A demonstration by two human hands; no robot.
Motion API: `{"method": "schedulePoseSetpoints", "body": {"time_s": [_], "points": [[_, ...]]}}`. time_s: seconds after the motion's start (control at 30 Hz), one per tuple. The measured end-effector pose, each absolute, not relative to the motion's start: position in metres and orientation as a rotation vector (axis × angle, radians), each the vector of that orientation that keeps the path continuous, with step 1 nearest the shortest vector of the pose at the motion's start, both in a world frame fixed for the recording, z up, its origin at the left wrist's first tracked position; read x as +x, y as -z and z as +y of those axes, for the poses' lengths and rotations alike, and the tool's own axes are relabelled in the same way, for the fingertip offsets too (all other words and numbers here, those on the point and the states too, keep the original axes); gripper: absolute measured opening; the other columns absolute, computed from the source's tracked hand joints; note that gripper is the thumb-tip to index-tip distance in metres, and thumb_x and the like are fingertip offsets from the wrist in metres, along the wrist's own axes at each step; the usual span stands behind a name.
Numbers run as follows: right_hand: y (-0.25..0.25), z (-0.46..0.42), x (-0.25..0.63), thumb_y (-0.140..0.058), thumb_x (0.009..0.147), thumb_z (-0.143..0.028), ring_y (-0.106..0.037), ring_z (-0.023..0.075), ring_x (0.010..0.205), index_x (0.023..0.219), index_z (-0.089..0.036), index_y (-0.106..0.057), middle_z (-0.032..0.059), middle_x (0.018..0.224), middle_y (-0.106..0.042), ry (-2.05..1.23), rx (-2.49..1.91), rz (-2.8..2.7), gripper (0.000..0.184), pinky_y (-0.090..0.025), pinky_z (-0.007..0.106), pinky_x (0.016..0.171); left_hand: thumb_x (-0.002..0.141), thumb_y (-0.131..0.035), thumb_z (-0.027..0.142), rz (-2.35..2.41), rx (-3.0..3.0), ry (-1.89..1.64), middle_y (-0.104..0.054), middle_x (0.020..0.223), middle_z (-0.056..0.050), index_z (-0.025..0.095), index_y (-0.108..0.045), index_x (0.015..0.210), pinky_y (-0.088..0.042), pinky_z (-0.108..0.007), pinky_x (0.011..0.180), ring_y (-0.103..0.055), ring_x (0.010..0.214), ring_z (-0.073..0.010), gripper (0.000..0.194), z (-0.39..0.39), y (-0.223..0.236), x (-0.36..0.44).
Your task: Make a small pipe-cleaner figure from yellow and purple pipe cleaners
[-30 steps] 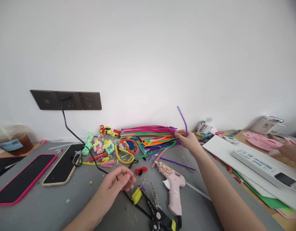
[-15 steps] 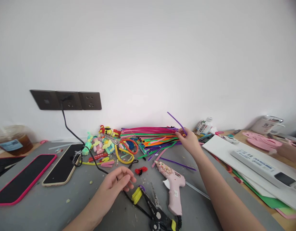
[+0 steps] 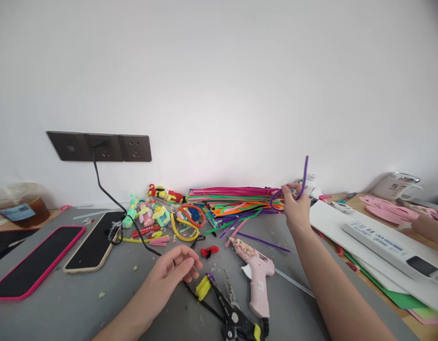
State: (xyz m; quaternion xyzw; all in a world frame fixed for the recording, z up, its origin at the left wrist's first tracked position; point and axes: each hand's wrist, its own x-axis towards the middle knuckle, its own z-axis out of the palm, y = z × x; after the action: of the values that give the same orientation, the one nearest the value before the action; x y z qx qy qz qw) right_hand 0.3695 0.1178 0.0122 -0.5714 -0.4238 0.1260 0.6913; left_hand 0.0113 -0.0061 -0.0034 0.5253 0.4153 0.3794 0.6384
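My right hand point(image 3: 296, 208) is closed on a purple pipe cleaner point(image 3: 305, 171), which curves out both sides of the fingers, one end pointing up. Just left of it lies a pile of colourful pipe cleaners point(image 3: 236, 194) against the wall. My left hand point(image 3: 178, 267) hovers over the grey mat with loosely curled fingers apart, holding nothing. Near it lie black-handled scissors point(image 3: 226, 303), a yellow fuzzy piece point(image 3: 203, 287) by their tip, and a red fuzzy piece point(image 3: 209, 251). A pink glue gun point(image 3: 258, 279) rests between my arms.
Two phones point(image 3: 94, 246) and a drink cup point(image 3: 20, 208) stand at left. A black cable point(image 3: 105, 189) runs from the wall socket point(image 3: 101, 147) across the mat. Small fuzzy figures point(image 3: 151, 213) sit behind. At right are white sheets point(image 3: 329, 218), a mug point(image 3: 396, 184) and another person's hand point(image 3: 428, 227).
My right hand has moved right and a little nearer, drawing the purple pipe cleaner along; it now bends into a curve. The pile has shifted slightly right. My left hand has stayed put.
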Motion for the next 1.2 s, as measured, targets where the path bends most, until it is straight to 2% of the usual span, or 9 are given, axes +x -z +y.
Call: {"method": "schedulePoseSetpoints", "body": {"time_s": [0.17, 0.37, 0.5, 0.7, 0.93, 1.07, 1.2], "points": [[-0.016, 0.115, 0.360, -0.076, 0.069, -0.049, -0.047, 0.0117, 0.051, 0.084, -0.019, -0.063, -0.0021, 0.058, -0.057, -0.477, -1.190, -0.965, 0.036, -0.033, 0.023, 0.044, 0.082, -0.064, 0.059, 0.947, 1.195, -0.849, -0.069, 0.089, -0.006, 0.019, -0.065, 0.088, -0.046, -0.027, 0.070, -0.061, 0.077, -0.0169, 0.041, -0.006, 0.004, 0.011], [-0.020, 0.118, 0.363, -0.079, 0.062, -0.056, -0.044, 0.0097, 0.051, 0.085, -0.020, -0.068, -0.0055, 0.056, -0.046, -0.724, -1.080, -0.918, 0.044, -0.035, 0.021, 0.043, 0.083, -0.063, 0.058, 0.962, 1.190, -0.846, -0.069, 0.090, -0.006, 0.019, -0.066, 0.088, -0.046, -0.027, 0.072, -0.061, 0.078, -0.0171, 0.039, -0.007, 0.003, 0.011], [-0.023, 0.119, 0.368, -0.080, 0.061, -0.055, -0.042, 0.0093, 0.049, 0.080, -0.022, -0.064, -0.0063, 0.054, -0.044, -0.838, -1.031, -0.903, 0.041, -0.039, 0.021, 0.045, 0.083, -0.063, 0.057, 0.965, 1.186, -0.839, -0.069, 0.091, -0.006, 0.019, -0.065, 0.089, -0.046, -0.027, 0.073, -0.061, 0.079, -0.0171, 0.039, -0.007, 0.001, 0.010], [-0.027, 0.116, 0.369, -0.075, 0.067, -0.052, -0.041, 0.0112, 0.048, 0.073, -0.025, -0.052, -0.0072, 0.054, -0.037, -0.904, -0.976, -0.942, 0.036, -0.046, 0.025, 0.052, 0.083, -0.063, 0.059, 0.974, 1.189, -0.838, -0.069, 0.091, -0.006, 0.019, -0.065, 0.089, -0.046, -0.028, 0.074, -0.061, 0.079, -0.0177, 0.040, -0.007, 0.001, 0.011], [-0.029, 0.114, 0.365, -0.070, 0.069, -0.054, -0.047, 0.0155, 0.054, 0.071, -0.026, -0.048, -0.0052, 0.055, -0.038, -0.886, -0.982, -0.976, 0.036, -0.047, 0.028, 0.051, 0.084, -0.061, 0.058, 0.966, 1.215, -0.851, -0.069, 0.092, -0.007, 0.019, -0.065, 0.090, -0.047, -0.029, 0.073, -0.062, 0.079, -0.0185, 0.039, -0.006, 0.004, 0.009], [-0.026, 0.116, 0.361, -0.073, 0.068, -0.054, -0.044, 0.0129, 0.053, 0.069, -0.025, -0.048, -0.0058, 0.056, -0.039, -0.817, -1.014, -0.973, 0.038, -0.043, 0.024, 0.049, 0.088, -0.057, 0.053, 0.986, 1.321, -0.881, -0.067, 0.100, -0.008, 0.020, -0.065, 0.096, -0.049, -0.029, 0.077, -0.063, 0.089, -0.0208, 0.035, -0.002, 0.000, 0.010], [-0.020, 0.118, 0.359, -0.075, 0.067, -0.054, -0.044, 0.0115, 0.054, 0.067, -0.024, -0.049, -0.0057, 0.056, -0.044, -0.707, -1.067, -0.989, 0.040, -0.039, 0.022, 0.049, 0.093, -0.051, 0.043, 1.039, 1.572, -0.862, -0.065, 0.118, -0.009, 0.023, -0.063, 0.110, -0.047, -0.032, 0.093, -0.058, 0.114, -0.0252, 0.029, 0.004, -0.017, 0.019]]}}
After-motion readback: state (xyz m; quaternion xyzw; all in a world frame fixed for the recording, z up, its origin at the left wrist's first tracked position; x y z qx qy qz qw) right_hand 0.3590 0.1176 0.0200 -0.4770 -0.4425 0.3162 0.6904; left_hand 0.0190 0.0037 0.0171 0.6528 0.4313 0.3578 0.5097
